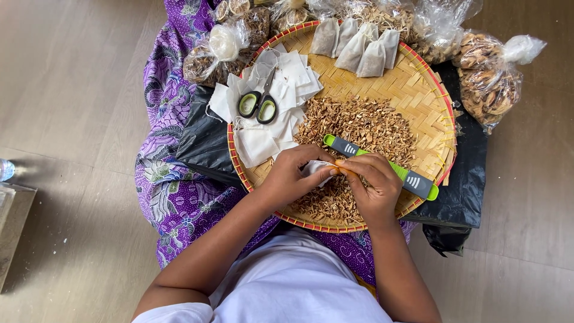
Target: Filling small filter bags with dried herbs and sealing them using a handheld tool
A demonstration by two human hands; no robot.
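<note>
Basically, both hands meet at centre frame over a round woven bamboo tray [428,90] with a red rim. The left hand [293,176] and right hand [372,182] are both pinched on one small white filter pouch [317,169], fingertips closed around its edges — the pouch sits just above the near edge of a heap of dried brown herb pieces [359,128] spread over the tray's middle.

A grey-and-green measuring spoon [382,164] lies diagonally across the heap, passing under the right hand's fingers. Upper left of the tray: a loose stack of empty white pouches [269,113] with green-handled scissors [258,104] on top. Top edge: several filled pouches [357,48] leaning in a row.

The tray rests on black plastic sheeting [206,140] over purple patterned fabric [173,197]. Clear bags of dried goods [490,72] crowd the upper right and top.

The surface underneath is a pale wood-look floor [72,90] — a bottle [5,169] is clipped by the left frame edge.
</note>
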